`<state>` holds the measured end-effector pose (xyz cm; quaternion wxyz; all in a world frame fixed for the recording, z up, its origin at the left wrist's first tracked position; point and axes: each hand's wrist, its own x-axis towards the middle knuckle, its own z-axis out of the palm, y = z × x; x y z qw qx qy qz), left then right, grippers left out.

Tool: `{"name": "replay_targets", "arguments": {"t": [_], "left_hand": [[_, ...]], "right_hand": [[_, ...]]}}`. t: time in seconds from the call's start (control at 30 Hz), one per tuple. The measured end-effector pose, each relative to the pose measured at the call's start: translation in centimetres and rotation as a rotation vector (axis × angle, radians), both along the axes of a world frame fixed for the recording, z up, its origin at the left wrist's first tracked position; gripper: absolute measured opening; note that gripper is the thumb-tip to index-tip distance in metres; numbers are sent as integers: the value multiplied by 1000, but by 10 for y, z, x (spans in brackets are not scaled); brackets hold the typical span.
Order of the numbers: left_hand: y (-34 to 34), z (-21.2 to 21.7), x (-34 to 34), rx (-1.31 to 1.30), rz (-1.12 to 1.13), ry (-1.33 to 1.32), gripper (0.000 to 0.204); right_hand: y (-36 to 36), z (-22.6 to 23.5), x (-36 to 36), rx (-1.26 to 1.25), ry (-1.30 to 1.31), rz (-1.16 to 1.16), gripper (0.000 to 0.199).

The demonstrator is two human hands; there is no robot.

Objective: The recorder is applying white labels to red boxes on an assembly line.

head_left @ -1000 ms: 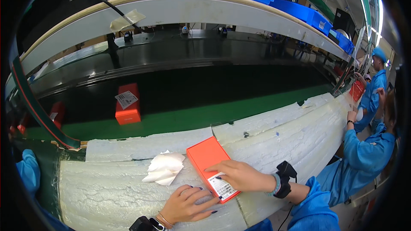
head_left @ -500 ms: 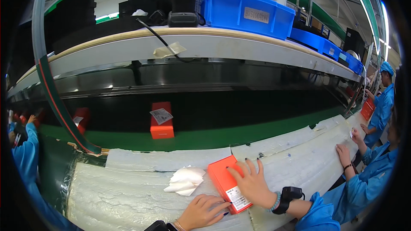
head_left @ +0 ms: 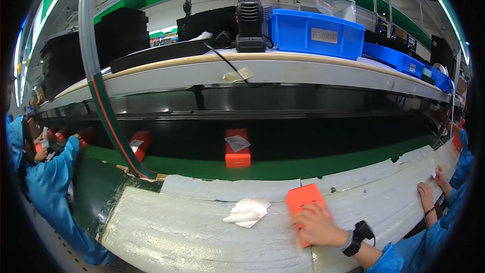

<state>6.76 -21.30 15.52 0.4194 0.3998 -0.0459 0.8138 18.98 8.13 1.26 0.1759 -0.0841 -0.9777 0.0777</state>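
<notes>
An orange-red box (head_left: 303, 194) lies at a slant on the white, film-covered worktable (head_left: 192, 235). Across its lower half rests my right hand (head_left: 322, 227), fingers bent over the lid and reaching the left edge, closed on the box. The label on the box's near end, seen before, is hidden under that hand. A crumpled white sheet (head_left: 247, 211) lies just left of the box, untouched. My left hand is out of view.
Beyond the table, a dark green conveyor belt (head_left: 283, 167) carries another orange-red box (head_left: 237, 159) with a white label. A metal post (head_left: 108, 114) stands left. Above are a shelf, a two-way radio (head_left: 251, 28) and blue bins (head_left: 318, 35). Co-workers in blue (head_left: 53, 182) sit on both sides.
My left hand has left the view. My right hand's fingers have drawn in over the box's label end. The view has swung left, so the whole scene sits farther right.
</notes>
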Motion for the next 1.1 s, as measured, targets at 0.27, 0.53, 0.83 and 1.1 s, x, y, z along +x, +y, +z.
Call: {"name": "replay_targets", "arguments": {"t": [0.27,0.53,0.83,1.1], "left_hand": [[-2,14,11,149,-12,206,20],[-26,11,5,131,108,621,20],[-52,31,-3,65,195,1370,22],[-62,23,-18,12,192,1572,24]], "right_hand": [[92,-8,110,148,101,-505,31],[52,23,89,-36,238,-372,35],[85,13,17,-127,192,-162,37],[145,-12,-77,-205,144,-179,56]]}}
